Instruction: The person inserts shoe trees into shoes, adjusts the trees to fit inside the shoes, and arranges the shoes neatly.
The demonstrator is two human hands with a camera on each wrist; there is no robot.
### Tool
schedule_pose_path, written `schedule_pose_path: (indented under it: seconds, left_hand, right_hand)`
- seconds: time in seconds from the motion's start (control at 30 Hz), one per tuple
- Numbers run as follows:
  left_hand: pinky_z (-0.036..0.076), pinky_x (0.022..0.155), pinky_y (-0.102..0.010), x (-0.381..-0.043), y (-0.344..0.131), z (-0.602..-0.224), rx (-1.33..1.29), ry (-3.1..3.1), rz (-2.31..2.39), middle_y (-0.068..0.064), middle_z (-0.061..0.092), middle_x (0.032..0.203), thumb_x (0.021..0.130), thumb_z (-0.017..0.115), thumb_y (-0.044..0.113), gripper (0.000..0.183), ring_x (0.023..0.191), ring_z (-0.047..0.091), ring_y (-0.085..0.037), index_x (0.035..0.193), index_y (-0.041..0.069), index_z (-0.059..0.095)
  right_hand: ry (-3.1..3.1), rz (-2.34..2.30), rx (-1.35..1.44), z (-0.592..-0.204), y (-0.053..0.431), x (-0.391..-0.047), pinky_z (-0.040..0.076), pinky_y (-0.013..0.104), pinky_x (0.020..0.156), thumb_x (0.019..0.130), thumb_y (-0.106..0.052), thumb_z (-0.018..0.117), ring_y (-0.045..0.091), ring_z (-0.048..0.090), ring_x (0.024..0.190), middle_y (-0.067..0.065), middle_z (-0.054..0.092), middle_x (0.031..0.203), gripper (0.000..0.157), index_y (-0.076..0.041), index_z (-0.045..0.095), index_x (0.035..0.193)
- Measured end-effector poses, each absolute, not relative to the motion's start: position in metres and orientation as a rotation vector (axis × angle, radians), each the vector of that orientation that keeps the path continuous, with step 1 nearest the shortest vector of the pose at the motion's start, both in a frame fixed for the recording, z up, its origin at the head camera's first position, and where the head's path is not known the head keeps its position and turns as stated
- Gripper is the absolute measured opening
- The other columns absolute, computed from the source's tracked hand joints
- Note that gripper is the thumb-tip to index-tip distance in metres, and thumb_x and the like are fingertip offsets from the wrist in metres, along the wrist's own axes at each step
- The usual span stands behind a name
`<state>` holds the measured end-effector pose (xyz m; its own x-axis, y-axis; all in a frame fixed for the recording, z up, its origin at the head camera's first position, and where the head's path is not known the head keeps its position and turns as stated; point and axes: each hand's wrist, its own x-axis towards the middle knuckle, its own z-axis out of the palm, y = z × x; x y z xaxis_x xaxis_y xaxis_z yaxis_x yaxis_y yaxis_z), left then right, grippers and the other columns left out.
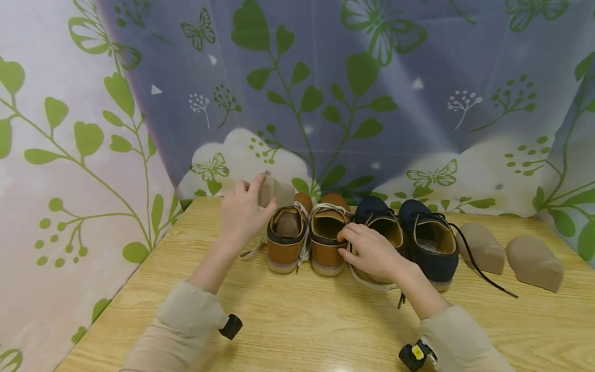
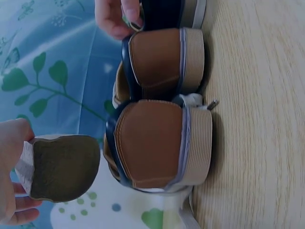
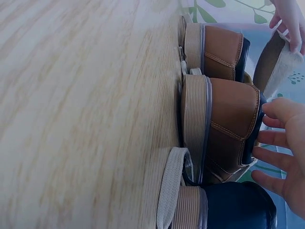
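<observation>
On table [image 1: 297, 320] — four shoes [image 1: 327, 257] abreast; right of them — two forms [image 1: 534, 262]; cloth [image 1: 321, 134] behind

A wooden table [image 1: 297, 320] stands before a backdrop [image 1: 325, 139] printed with leaves [image 1: 251, 33] and butterflies [image 1: 434, 174].

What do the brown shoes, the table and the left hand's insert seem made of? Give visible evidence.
Brown shoes: probably leather or imitation leather; smooth, low-sheen uppers with stitched seams.
Table: wood or wood-effect laminate, slightly glossy; grain and soft glare show.
Insert: perhaps moulded pulp; matt, dull surface, slightly uneven edges.
</observation>
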<state>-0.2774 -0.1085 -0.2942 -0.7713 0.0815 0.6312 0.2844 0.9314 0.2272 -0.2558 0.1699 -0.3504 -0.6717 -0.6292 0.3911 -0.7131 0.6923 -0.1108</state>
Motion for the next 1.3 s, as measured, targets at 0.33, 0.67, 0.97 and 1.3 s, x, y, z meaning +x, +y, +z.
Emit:
schedule_pose_path:
  seconds: [0.33,0.67,0.97,1.3]
  left_hand:
    - [0.044,0.059,-0.038,-0.264,-0.093,-0.289,-0.336,-2.385,-0.413,-0.015,0.055,0.097,0.08,0.06,0.037,0.054,0.076,0.055,-0.029,0.129,0.016,0.053]
    - [0.044,0.061,-0.037,-0.257,-0.08,-0.285,-0.444,-2.337,-0.467,-0.015,0.057,0.096,0.079,0.06,0.035,0.053,0.074,0.055,-0.027,0.126,0.011,0.055]
    - [0.043,0.062,-0.039,-0.251,-0.074,-0.286,-0.48,-2.303,-0.487,-0.014,0.056,0.096,0.077,0.059,0.036,0.056,0.079,0.054,-0.026,0.125,0.007,0.055]
    - [0.046,0.065,-0.039,-0.246,-0.069,-0.29,-0.554,-2.199,-0.39,-0.012,0.059,0.094,0.075,0.062,0.034,0.053,0.079,0.057,-0.027,0.119,0.005,0.058]
  right_hand:
    - [-2.585,0.382,1.056,-0.351,0.169,-0.255,0.046,0.036,0.075,0.087,-0.02,0.065,0.019,0.055,0.089,0.003,0.057,0.102,0.018,-0.01,0.06,0.102]
    - [-2.581,0.387,1.058,-0.35,0.169,-0.256,0.046,0.036,0.074,0.087,-0.02,0.065,0.019,0.055,0.089,0.003,0.057,0.102,0.018,-0.01,0.06,0.102]
    - [-2.587,0.4,1.057,-0.35,0.17,-0.257,0.046,0.036,0.075,0.087,-0.019,0.065,0.019,0.055,0.089,0.003,0.057,0.101,0.017,-0.01,0.061,0.101]
    - [-2.592,0.421,1.046,-0.349,0.17,-0.255,0.046,0.036,0.074,0.087,-0.019,0.066,0.019,0.055,0.089,0.003,0.057,0.1,0.017,-0.01,0.061,0.1]
